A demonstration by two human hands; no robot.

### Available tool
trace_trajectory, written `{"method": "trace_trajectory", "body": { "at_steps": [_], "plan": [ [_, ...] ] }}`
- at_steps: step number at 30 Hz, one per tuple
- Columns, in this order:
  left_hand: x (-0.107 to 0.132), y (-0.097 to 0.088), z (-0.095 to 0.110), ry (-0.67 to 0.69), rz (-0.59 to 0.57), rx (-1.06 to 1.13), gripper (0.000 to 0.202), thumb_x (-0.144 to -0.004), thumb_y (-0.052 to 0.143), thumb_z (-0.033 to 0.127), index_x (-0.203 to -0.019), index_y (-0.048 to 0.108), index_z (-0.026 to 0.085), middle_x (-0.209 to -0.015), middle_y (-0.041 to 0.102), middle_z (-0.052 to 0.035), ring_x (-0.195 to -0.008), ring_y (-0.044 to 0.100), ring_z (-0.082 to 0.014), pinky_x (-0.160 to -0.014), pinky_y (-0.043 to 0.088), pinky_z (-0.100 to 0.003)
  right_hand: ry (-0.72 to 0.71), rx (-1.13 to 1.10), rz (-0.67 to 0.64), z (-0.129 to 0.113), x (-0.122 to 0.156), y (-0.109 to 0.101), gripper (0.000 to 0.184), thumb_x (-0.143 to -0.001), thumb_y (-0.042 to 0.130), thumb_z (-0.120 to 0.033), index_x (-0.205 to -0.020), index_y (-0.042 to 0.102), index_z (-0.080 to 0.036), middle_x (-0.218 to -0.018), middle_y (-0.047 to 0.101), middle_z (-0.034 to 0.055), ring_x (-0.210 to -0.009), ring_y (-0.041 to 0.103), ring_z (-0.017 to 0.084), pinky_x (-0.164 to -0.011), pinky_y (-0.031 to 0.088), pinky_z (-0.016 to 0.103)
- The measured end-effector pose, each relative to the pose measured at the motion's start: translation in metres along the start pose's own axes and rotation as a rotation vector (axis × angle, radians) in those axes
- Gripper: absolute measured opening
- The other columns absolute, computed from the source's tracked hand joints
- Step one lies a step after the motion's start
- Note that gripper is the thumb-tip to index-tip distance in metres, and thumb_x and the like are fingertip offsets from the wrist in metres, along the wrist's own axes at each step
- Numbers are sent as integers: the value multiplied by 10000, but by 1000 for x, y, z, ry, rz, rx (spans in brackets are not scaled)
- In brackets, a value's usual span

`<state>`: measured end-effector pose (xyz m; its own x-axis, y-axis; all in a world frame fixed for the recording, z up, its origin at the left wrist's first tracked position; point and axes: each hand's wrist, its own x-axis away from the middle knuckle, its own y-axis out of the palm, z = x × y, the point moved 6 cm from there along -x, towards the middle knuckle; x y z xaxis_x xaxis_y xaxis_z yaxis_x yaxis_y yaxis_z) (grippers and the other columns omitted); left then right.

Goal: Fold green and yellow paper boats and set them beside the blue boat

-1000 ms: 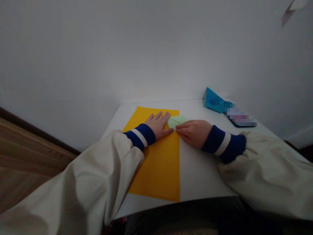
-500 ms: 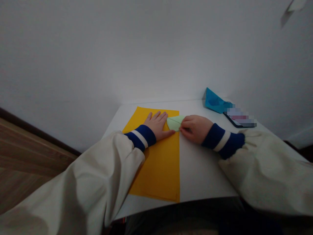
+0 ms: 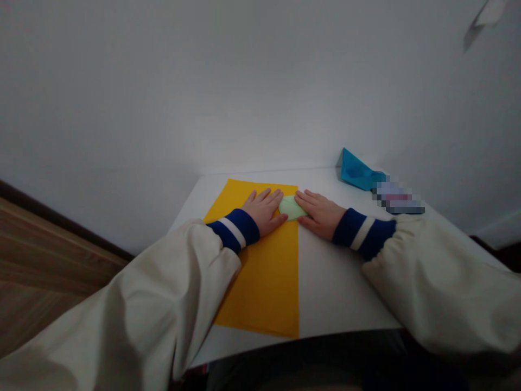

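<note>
A small piece of folded light green paper (image 3: pixel 290 208) lies across the right edge of a large yellow sheet (image 3: pixel 264 282). My left hand (image 3: pixel 266 210) rests flat on the yellow sheet, fingers spread, its thumb and fingertips at the green paper's left side. From the other side my right hand (image 3: pixel 319 212) lies flat with fingers stretched out, pressing on the green paper's right part, which it partly hides. Neither hand grips anything.
The white table (image 3: pixel 342 293) stands against a grey wall. Toward its back right are a folded blue paper shape (image 3: pixel 358 171) and a flat, partly blurred thing that looks like a phone (image 3: pixel 402 202). A wooden panel (image 3: pixel 49 260) is at the left.
My right hand has gone from pinching the green paper's right edge to lying flat on it with fingers stretched. My left hand has stayed nearly in place.
</note>
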<state>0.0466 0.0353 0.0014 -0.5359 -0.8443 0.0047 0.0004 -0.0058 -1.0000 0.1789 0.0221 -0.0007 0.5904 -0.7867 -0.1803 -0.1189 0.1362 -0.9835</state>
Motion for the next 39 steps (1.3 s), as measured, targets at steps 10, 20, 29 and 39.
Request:
{"method": "trace_trajectory", "body": {
  "at_steps": [10, 20, 29, 39],
  "plan": [
    [0, -1, -5, -86, 55, 15, 827, -807, 356, 643, -1389, 284, 58, -1470, 240, -152, -1356, 197, -307, -1086, 144, -525, -15, -139, 111, 9, -6, -6, 444, -867, 359, -329, -1164, 561, -68, -1236, 559, 171, -1151, 502, 253, -1006, 352, 422],
    [-3, -8, -2, 15, 144, 155, 736, -728, 583, 519, -1280, 426, 59, -1361, 422, -179, -1305, 296, -337, -1071, 204, -532, -68, -129, 116, 3, -6, -4, 508, -844, 390, -319, -1249, 484, -26, -1262, 526, 192, -1162, 471, 282, -1015, 327, 443],
    [-4, -16, 0, 193, 321, 599, 607, -669, 672, 225, -1205, 421, 95, -1002, 617, -106, -1002, 561, -222, -928, 404, -396, -35, -312, 300, 9, -5, -20, 563, -774, 525, -345, -1257, 474, -59, -1078, 567, 176, -1009, 511, 259, -891, 422, 426],
    [-3, -15, -2, 157, 285, 761, 395, -773, 533, 239, -1149, 488, 126, -782, 563, -8, -752, 551, -146, -728, 446, -290, 193, -690, 229, 13, -3, -19, 329, -819, 442, -430, -935, 592, -162, -821, 633, 58, -742, 562, 182, -664, 450, 318]
  ]
}}
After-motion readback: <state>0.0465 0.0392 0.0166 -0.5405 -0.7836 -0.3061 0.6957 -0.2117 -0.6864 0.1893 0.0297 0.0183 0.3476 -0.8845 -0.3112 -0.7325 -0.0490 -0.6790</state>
